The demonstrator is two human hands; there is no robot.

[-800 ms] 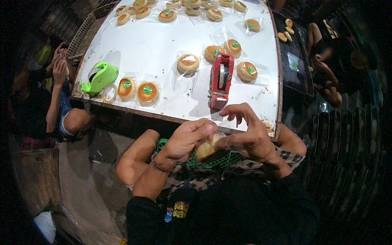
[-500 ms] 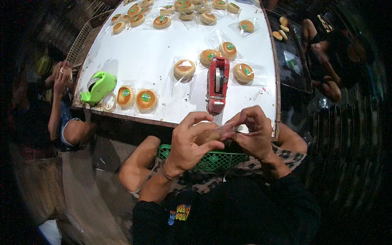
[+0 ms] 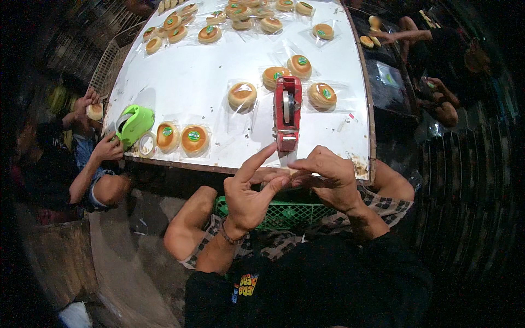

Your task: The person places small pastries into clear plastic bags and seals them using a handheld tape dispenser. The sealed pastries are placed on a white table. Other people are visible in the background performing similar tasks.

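My left hand [image 3: 249, 188] and my right hand [image 3: 331, 180] come together over the table's front edge. Between them is a small plastic-wrapped bun [image 3: 268, 175], mostly hidden by the fingers. The left thumb and lower fingers close round it, while the left index finger stretches toward a red tape dispenser [image 3: 287, 112]. My right fingers are bent and pressed together at the bun's other side. The dispenser stands on the white table just beyond my hands, its cutter end toward me. Wrapped buns lie beside it: one bun [image 3: 242, 95] left, another bun [image 3: 322, 96] right.
Several wrapped buns [image 3: 209, 34] cover the far side of the white table [image 3: 180, 82]. At the left, a co-worker's hand [image 3: 108, 147] touches a green tape dispenser [image 3: 135, 124] beside two labelled buns [image 3: 194, 140]. A green crate [image 3: 284, 216] sits below the table edge.
My hands have drawn closer together, and my right fingers have bent inward over the held thing. At the left, the co-worker's hand has come onto the green dispenser. At the right, another person's arm reaches toward buns.
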